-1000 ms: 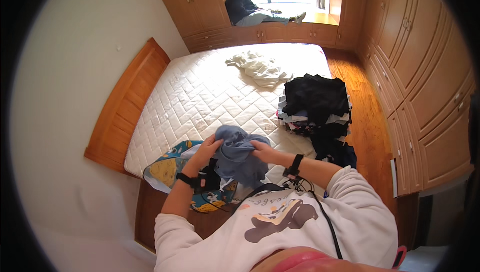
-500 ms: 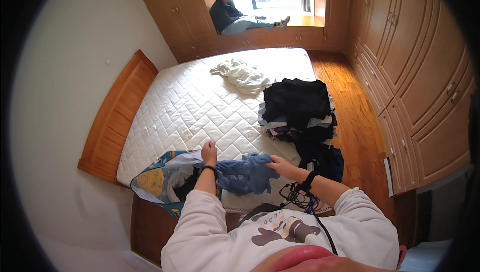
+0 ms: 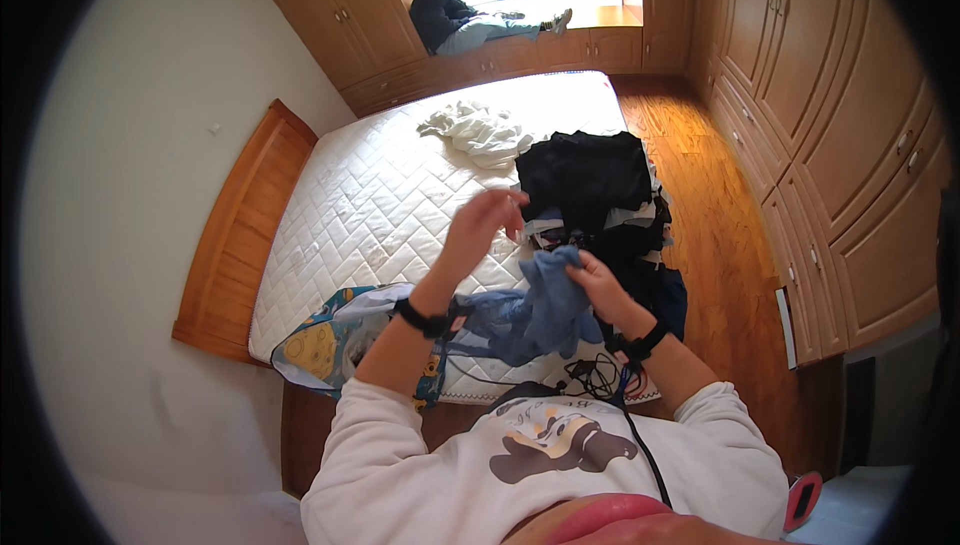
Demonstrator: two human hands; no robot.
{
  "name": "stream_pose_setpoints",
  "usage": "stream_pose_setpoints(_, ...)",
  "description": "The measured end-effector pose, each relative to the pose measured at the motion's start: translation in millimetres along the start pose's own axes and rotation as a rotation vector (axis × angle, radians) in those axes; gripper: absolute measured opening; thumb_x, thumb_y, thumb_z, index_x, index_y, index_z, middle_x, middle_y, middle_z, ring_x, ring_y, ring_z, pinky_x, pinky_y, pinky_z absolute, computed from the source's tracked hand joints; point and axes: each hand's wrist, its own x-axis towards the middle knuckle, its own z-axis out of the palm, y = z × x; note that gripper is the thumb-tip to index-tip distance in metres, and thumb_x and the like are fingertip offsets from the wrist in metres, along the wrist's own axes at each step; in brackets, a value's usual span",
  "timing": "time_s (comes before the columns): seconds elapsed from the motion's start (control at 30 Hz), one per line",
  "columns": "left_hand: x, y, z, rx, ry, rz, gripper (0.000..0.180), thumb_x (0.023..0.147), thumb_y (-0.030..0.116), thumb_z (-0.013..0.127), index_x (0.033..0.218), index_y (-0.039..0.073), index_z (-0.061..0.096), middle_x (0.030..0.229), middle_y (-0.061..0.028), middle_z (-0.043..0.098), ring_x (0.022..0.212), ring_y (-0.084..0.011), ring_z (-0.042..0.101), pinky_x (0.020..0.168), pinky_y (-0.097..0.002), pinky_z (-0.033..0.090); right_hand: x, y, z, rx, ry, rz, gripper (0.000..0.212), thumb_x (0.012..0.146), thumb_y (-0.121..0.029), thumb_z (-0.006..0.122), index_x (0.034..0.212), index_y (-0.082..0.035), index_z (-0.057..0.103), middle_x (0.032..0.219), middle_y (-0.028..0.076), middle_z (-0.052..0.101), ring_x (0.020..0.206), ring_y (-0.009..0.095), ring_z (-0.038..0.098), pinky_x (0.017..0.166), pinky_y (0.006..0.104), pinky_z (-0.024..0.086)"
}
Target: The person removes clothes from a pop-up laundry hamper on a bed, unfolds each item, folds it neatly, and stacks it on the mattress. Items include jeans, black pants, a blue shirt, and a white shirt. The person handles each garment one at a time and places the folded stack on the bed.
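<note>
A blue garment, its exact kind unclear in the folds, hangs bunched from my right hand, whose fingers pinch its upper edge. The cloth's left part trails across the mattress edge behind my left wrist. My left hand is raised over the mattress, its fingers loosely bent and apart with nothing in them. Beyond both hands rises a pile of folded clothes topped by a black garment. At the left, partly covered by my left forearm, stands a patterned blue and yellow bag with its mouth spread.
A bare white mattress fills the middle, with a crumpled white cloth on it. Dark cables lie near my right wrist. Wooden wardrobes line the right. A person sits on the window ledge.
My left hand has moved up and right, from beside the bag to near the clothes pile. My right hand has lifted the blue garment slightly farther up and right.
</note>
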Motion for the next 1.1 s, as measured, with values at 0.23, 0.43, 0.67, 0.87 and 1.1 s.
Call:
stream_pose_setpoints(0.23,-93,-76,12,0.555,-0.423,-0.021,0.091,0.074,0.026,0.083,0.145,0.003,0.032,0.131,-0.0242,0.048,0.125,-0.0362,0.046,0.103,-0.0411,0.04,2,-94,58,0.228,0.016,-0.109,0.035,0.101,-0.016,0.049,0.135,-0.007,0.047,0.122,0.004,0.06,0.108,0.011,0.06,0.092,0.0256,0.049)
stream_pose_setpoints(0.43,-79,-142,40,1.069,0.043,0.442,0.094,0.065,0.021,0.082,0.143,0.003,0.034,0.134,-0.0243,0.044,0.129,-0.0422,0.039,0.102,-0.0471,0.038,-4,-142,113,0.23,-0.106,-0.262,0.036,0.102,-0.023,0.048,0.134,-0.006,0.049,0.122,0.005,0.061,0.107,0.013,0.06,0.093,0.0272,0.05)
stream_pose_setpoints(0.67,-43,-101,-17,0.203,0.27,-0.035,0.028,0.086,0.012,0.06,0.112,0.001,0.062,0.091,-0.0075,0.068,0.083,-0.0134,0.061,0.073,-0.0308,0.05,15,-204,85,0.174,-0.144,-0.598,0.039,0.101,-0.028,0.049,0.128,0.0,0.051,0.123,0.012,0.06,0.109,0.022,0.06,0.093,0.033,0.051)
stream_pose_setpoints(0.87,-39,-51,-96,0.012,0.335,-0.015,0.031,0.096,0.018,0.049,0.119,0.001,0.06,0.1,-0.0037,0.063,0.09,-0.0101,0.057,0.082,-0.023,0.045,31,-245,52,0.28,-0.49,-0.455,0.042,0.104,-0.03,0.038,0.132,-0.001,0.05,0.123,0.009,0.063,0.111,0.022,0.061,0.097,0.0349,0.049)
stream_pose_setpoints(1.1,-30,-16,-106,0.134,0.203,0.031,0.038,0.096,0.019,0.053,0.13,0.003,0.051,0.109,-0.0059,0.062,0.1,-0.0125,0.056,0.089,-0.0269,0.045,31,-238,110,0.182,-0.097,-0.579,0.03,0.098,-0.019,0.05,0.123,-0.005,0.055,0.111,0.008,0.066,0.105,0.022,0.062,0.092,0.0338,0.049)
